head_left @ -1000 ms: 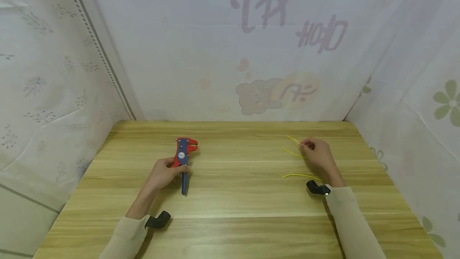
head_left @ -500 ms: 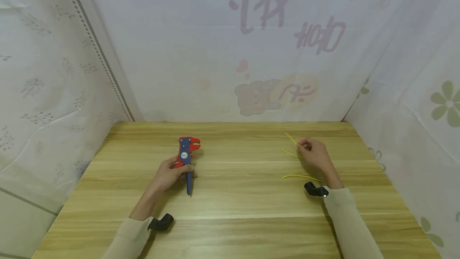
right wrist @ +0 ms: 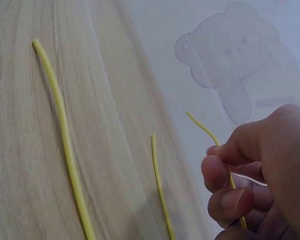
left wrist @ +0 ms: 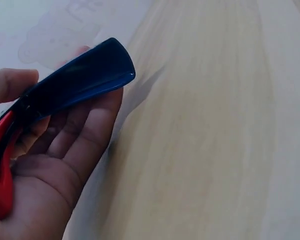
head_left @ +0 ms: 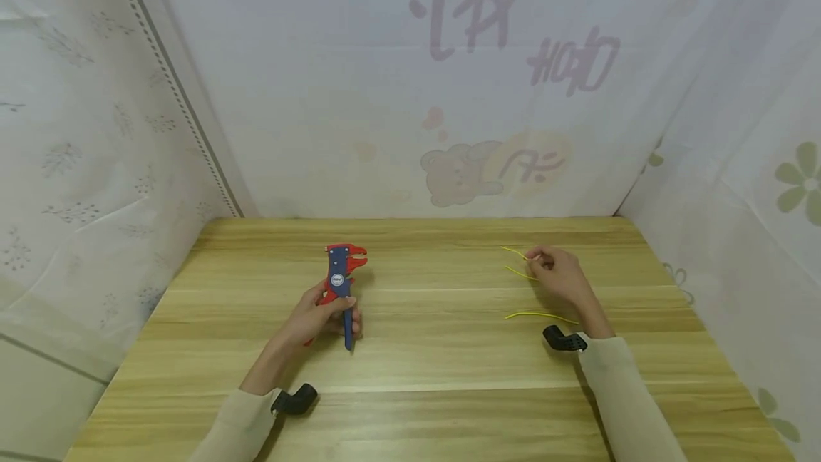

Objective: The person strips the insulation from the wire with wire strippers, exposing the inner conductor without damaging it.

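In the head view my left hand (head_left: 316, 318) grips a wire stripper (head_left: 338, 266) with a blue body and red jaws, which face right. The left wrist view shows its blue handle (left wrist: 85, 75) between the thumb and the curled fingers, with a red handle (left wrist: 1, 175) against the palm. My right hand (head_left: 559, 278) pinches a thin yellow wire (right wrist: 202, 129) between thumb and fingertips, one end sticking out to the left. Beneath and beside that hand lie two more yellow wires on the table, a middle one (right wrist: 160, 185) and a nearer one (head_left: 539, 314).
The wooden table (head_left: 423, 348) reaches back to a pale printed cloth (head_left: 333, 91). More cloth hangs at its left and right sides. A black wrist-worn camera (head_left: 296, 399) juts from the left sleeve, and another camera (head_left: 563, 339) from the right.
My left hand has shifted a little to the right with the wire stripper. The right hand has moved slightly left, and the free end of its pinched wire has swung.
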{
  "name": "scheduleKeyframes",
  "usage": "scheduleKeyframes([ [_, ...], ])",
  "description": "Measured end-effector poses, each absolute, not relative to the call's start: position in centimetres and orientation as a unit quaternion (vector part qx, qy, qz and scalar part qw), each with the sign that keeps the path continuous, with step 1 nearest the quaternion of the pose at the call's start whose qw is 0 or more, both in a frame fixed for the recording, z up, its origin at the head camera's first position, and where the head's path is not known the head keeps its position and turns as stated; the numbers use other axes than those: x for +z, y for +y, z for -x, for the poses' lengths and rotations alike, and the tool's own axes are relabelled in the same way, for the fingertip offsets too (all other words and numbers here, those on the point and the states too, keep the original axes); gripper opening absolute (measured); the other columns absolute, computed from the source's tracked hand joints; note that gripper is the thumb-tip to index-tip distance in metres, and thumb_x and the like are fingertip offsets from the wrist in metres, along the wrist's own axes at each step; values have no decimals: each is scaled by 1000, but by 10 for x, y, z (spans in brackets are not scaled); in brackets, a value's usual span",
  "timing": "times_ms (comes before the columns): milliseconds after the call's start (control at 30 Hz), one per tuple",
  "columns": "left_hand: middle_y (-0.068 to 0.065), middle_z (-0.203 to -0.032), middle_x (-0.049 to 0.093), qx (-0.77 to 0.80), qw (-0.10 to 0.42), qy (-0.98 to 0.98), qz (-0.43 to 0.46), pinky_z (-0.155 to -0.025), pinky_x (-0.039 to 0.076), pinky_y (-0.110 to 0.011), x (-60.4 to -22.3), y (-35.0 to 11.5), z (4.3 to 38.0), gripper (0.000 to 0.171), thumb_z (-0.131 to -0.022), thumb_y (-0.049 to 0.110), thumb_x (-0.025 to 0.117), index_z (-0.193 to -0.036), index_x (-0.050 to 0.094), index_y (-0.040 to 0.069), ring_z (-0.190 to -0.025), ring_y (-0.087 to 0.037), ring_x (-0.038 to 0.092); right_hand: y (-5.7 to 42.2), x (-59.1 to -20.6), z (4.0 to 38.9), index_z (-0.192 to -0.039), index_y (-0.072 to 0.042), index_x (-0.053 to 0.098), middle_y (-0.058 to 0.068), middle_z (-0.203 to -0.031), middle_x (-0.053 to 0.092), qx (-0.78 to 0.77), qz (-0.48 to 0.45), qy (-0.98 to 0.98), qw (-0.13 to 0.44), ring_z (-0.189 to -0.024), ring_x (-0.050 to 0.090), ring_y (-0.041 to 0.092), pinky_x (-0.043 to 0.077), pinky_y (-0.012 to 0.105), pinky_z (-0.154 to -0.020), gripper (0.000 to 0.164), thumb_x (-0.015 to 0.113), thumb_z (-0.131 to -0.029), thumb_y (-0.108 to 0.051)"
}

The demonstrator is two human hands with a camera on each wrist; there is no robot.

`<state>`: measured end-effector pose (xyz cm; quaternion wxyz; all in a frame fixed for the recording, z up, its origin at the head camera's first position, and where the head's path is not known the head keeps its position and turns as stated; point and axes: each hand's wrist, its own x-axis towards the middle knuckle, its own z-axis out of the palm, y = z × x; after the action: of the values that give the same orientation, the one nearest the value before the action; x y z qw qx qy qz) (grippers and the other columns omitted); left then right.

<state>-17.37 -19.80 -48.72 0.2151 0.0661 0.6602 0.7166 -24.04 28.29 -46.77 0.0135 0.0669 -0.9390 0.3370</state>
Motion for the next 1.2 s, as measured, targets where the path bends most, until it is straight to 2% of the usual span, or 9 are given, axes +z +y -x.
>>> scheduleKeyframes([
  [167, -7, -88, 69, 724, 221, 650, -65, -85, 64, -43, -488, -195, 172, 50, -102, 22, 64, -130, 44, -14, -81, -22, 72, 276, -465, 240, -114, -4, 70, 10, -84, 73, 338, -91, -936, 27, -72, 61, 15, 47, 27, -64, 24, 57, -103, -22],
  [333, -7, -90, 68, 725, 229, 646, -75, -85, 64, -42, -488, -193, 171, 44, -102, 23, 63, -122, 46, -12, -82, -22, 72, 270, -464, 238, -113, -6, 71, 11, -83, 73, 340, -95, -935, 29, -68, 59, 14, 45, 26, -59, 23, 59, -104, -23],
  [700, -8, -90, 70, 733, 230, 629, -117, -85, 64, -44, -496, -180, 175, 41, -105, 23, 59, -121, 46, -12, -83, -26, 76, 265, -460, 236, -116, -7, 70, 12, -79, 70, 352, -99, -930, 17, -63, 54, 13, 42, 25, -54, 28, 58, -105, -30],
  [867, -7, -91, 71, 743, 225, 618, -123, -84, 64, -43, -497, -173, 174, 47, -105, 24, 59, -126, 41, -15, -83, -24, 75, 262, -458, 236, -115, -6, 70, 13, -78, 71, 359, -103, -927, 19, -64, 59, 14, 43, 26, -56, 27, 59, -105, -29],
  [1067, -7, -91, 72, 749, 219, 612, -126, -83, 64, -42, -495, -168, 175, 48, -106, 24, 58, -129, 40, -15, -82, -23, 75, 256, -457, 236, -112, -4, 70, 15, -79, 71, 389, -121, -913, 15, -66, 64, 24, 45, 25, -56, 23, 63, -103, -24],
  [1200, -8, -95, 74, 749, 215, 611, -139, -83, 64, -42, -496, -166, 175, 50, -106, 24, 56, -129, 41, -17, -83, -23, 76, 253, -457, 236, -113, -5, 70, 15, -79, 71, 385, -135, -913, 20, -63, 63, 20, 44, 26, -54, 24, 62, -103, -26],
])
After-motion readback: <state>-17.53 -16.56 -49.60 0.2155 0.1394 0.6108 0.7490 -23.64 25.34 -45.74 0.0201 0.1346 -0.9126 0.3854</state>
